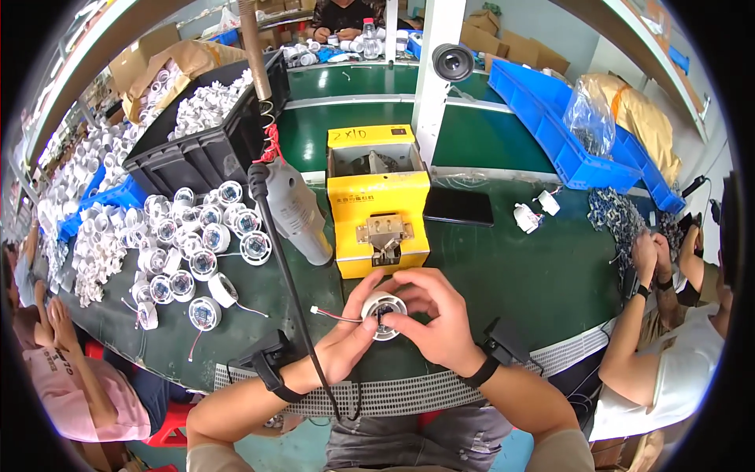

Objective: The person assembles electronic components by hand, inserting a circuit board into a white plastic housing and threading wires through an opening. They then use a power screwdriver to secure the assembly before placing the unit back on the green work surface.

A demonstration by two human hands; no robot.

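Between my two hands, just in front of the yellow machine [380, 197], is a round white housing [387, 331] with a dark circuit board inside. My left hand [350, 338] wraps its left side, thumb at the rim. My right hand [436, 318] curls round the other side, its thumb pressed onto the board. A thin cable with a small white plug [314, 310] sticks out to the left. Whether a tiny part sits under the right thumb is hidden. A hanging electric screwdriver [295, 208] stands just left of the machine, its black cord passing over my left forearm.
Several similar housings with boards [203, 263] lie to the left, near a black crate [200, 149] of white parts. A black phone [458, 207] and two white pieces [528, 218] lie right of the machine. Blue bins [582, 161] stand farther right. Co-workers sit at both sides and opposite.
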